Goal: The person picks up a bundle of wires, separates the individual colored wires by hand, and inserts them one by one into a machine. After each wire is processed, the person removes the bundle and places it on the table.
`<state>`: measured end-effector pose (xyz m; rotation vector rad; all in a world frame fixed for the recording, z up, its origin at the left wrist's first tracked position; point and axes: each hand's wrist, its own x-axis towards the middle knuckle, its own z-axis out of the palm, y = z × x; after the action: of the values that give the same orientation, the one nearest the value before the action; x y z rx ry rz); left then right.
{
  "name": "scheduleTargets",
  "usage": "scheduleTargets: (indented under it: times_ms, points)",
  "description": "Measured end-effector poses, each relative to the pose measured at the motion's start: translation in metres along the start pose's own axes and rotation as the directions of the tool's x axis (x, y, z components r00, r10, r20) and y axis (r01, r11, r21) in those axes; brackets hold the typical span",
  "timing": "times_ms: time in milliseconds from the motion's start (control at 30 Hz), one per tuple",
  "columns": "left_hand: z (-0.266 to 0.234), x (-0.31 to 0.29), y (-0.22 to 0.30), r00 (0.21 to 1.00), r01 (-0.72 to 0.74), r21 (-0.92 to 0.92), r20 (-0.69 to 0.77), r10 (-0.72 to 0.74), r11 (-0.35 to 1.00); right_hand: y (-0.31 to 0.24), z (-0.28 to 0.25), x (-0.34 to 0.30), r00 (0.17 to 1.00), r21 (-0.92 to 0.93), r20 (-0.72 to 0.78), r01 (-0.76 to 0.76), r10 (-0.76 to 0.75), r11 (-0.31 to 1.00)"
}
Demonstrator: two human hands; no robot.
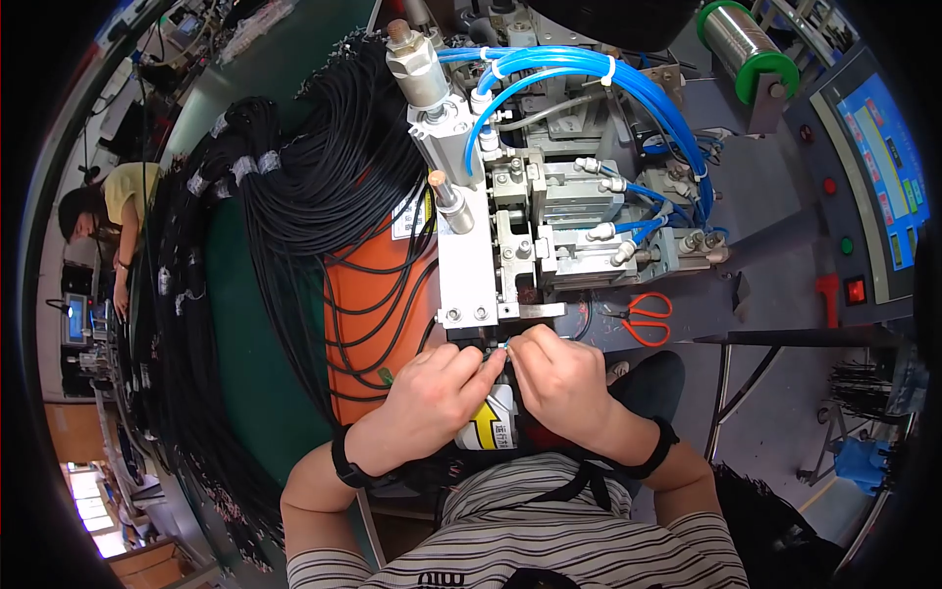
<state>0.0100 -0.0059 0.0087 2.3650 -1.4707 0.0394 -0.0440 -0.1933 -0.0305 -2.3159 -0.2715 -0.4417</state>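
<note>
Head view: left hand (429, 393) and right hand (561, 378) meeting at centre, both pinching thin cable end (503, 347) under crimping press (496, 265); fingers closed on it, grip detail partly hidden; step in hand, judging: feeding wire tip into press die; next move calling for steady straight alignment; black cable bundles (294, 187) lying at 10 o'clock; orange bin (368, 314) at 9 o'clock holding cable loops; orange scissors (643, 316) at 3 o'clock; wire spool (751, 49) at 1 o'clock; another person working at far 9 o'clock.
</note>
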Motion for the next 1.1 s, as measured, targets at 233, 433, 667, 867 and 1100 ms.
scheduleTargets:
  times_ms: [233,433,667,867,1100]
  points:
    - [-0.002,0.007,0.003,0.999,-0.041,0.101,0.037,0.037,0.994,0.005,-0.002,0.003,0.996,-0.051,0.09,-0.001,0.006,0.999]
    - [-0.003,0.008,0.0,0.999,0.002,0.093,0.054,-0.007,0.996,0.014,0.0,0.008,0.999,0.123,-0.019,-0.025,0.027,0.992]
    - [-0.001,-0.024,-0.016,0.984,0.143,-0.041,-0.098,-0.146,0.989,0.017,0.001,0.002,0.977,0.295,0.089,-0.213,0.195,0.932]
    - [-0.016,-0.027,-0.017,0.959,0.231,0.15,-0.2,-0.199,0.961,-0.028,0.0,-0.028,0.981,0.412,0.063,0.142,-0.183,0.9]
    - [-0.102,-0.103,-0.009,0.713,0.541,-0.159,-0.435,-0.551,0.826,-0.063,0.1,-0.074,0.898,0.539,0.339,0.059,-0.281,0.84]
